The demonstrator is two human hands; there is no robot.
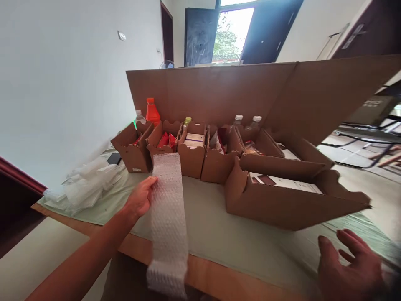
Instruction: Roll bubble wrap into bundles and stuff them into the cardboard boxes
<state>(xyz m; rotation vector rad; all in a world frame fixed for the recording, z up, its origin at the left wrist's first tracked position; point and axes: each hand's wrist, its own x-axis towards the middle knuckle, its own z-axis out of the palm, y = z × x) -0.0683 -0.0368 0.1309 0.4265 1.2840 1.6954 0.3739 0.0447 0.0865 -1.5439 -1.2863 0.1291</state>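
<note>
The left hand (140, 200) pinched in its grip the left edge of the bubble-wrap strip (167, 209), which lay along the bench (219, 225) past its near edge, while the right hand (351, 263) hovered open, well apart.

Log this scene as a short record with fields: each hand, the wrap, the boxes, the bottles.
left hand: on the left edge of the bubble wrap; grip unclear
right hand: open, fingers spread, holding nothing, above the table, near right
bubble wrap: long strip on the table, near end hanging over its edge
big box: open, right of the wrap
small boxes: row behind the wrap, before a cardboard sheet
orange bottle: behind the left small boxes; clear bottles farther right
bags: clear plastic, at the table's far left
</note>
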